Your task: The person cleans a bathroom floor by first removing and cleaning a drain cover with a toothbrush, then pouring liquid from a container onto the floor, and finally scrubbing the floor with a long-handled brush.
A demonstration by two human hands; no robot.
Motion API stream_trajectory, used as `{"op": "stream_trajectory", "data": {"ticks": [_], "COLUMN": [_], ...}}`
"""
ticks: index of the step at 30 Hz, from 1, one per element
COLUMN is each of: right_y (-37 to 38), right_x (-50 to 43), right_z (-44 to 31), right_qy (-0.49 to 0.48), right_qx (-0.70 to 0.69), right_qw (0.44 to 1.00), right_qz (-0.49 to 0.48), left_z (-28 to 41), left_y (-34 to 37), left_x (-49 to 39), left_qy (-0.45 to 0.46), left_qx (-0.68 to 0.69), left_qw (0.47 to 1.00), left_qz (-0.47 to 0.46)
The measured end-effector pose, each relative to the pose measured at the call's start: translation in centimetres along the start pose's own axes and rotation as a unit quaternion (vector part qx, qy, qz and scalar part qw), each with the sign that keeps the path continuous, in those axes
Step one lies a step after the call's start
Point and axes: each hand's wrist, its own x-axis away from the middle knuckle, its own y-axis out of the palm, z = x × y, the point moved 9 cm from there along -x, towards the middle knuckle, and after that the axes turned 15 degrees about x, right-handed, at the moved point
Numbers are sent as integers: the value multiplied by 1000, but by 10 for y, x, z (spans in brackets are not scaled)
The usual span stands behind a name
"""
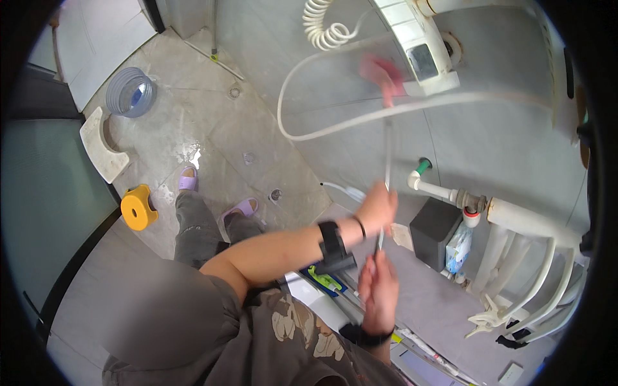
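My left hand reaches across from the left and grips a thin, light-coloured pole. Below it my right hand is closed around the pole's darker lower end. At the far end of the pole is a pink-red cleaning head, blurred, in front of the grey tiled wall. I cannot tell whether it touches the wall. A white hose loops across the pole, near the pink-red head. Just beyond that head hangs a white wall fixture with a dark panel.
White pipework, a dark grey box and white clothes hangers line the right side. Several poles lie near my torso. A yellow stool, a cream curved stool and a clear basin stand on the wet floor.
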Motion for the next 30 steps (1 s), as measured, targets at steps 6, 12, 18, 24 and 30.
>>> {"op": "stream_trajectory", "data": {"ticks": [6, 12, 18, 24, 30], "right_y": [-3, 16, -6, 23, 43], "right_x": [3, -9, 9, -9, -33], "right_z": [-2, -27, -16, -10, -32], "right_qy": [30, -24, 38, 59, -7], "right_qx": [-36, -18, -37, -77, -34], "right_qw": [999, 999, 999, 993, 993], "right_qz": [-7, -43, -5, -71, -117], "left_z": [12, 26, 28, 30, 8], "left_y": [-9, -33, 4, -35, -69], "left_x": [-4, -27, -1, -10, -49], "left_qy": [11, 31, 10, 0, 2], "left_qx": [35, 33, 6, 9, -48], "left_qw": [999, 998, 1000, 999, 997], "left_qz": [17, 46, -24, 33, 68]}}
